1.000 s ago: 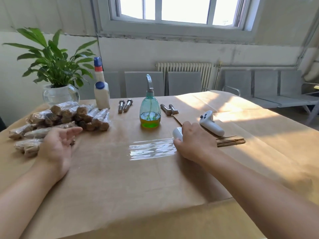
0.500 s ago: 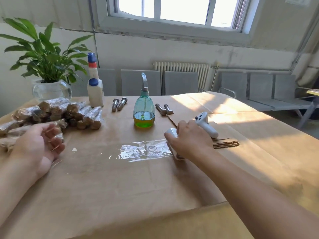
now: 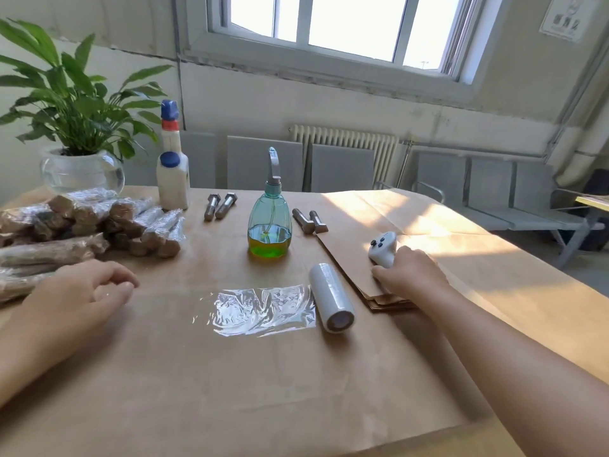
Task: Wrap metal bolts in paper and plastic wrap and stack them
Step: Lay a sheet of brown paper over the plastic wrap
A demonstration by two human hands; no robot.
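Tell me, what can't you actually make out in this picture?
- Right hand fingertips: hidden behind the hand on the paper sheets.
- Wrapped bolts: the pile is cut off by the left edge.
- Wall sign: cut off at the top, too small to read.

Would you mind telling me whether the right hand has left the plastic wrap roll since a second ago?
Yes. The right hand moved off the plastic wrap roll, rightward onto the brown paper sheets, beside the white controller.

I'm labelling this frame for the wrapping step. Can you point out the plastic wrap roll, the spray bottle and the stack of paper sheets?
plastic wrap roll (image 3: 331,300), head view, middle of its side.
spray bottle (image 3: 269,222), head view, clear body above the green liquid.
stack of paper sheets (image 3: 346,255), head view, bare top sheet.
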